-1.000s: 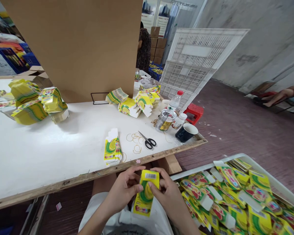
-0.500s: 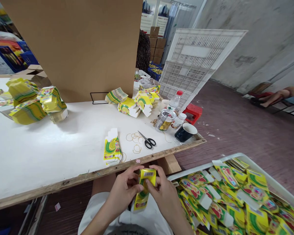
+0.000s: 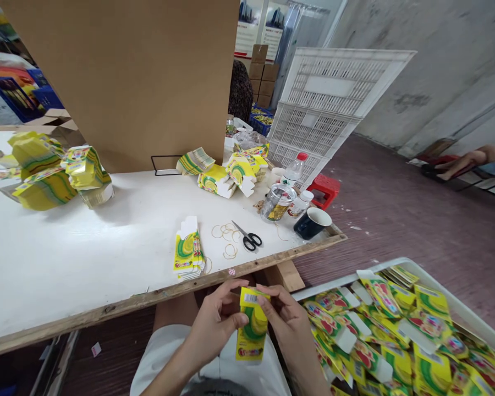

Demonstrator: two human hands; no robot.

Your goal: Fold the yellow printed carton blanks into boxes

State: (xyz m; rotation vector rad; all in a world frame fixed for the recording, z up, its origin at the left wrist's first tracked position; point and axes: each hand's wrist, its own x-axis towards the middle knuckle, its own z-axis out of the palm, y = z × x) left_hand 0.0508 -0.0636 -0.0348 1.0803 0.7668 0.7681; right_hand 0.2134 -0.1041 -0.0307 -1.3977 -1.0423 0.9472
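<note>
Both my hands hold one small yellow-green carton upright over my lap, below the table's front edge. My left hand grips its left side with thumb and fingers. My right hand pinches the top right near the barcode flap. A stack of flat cartons lies on the white table just above my hands. A white bin full of folded cartons sits at my right.
Scissors and rubber bands lie near the table edge, beside a dark cup, a jar and a bottle. Carton piles sit at left. A cardboard sheet stands behind; white crates lean at right.
The carton has turned in my hands and now hangs lower and straighter. My right fingers shifted from over its face to its top right corner.
</note>
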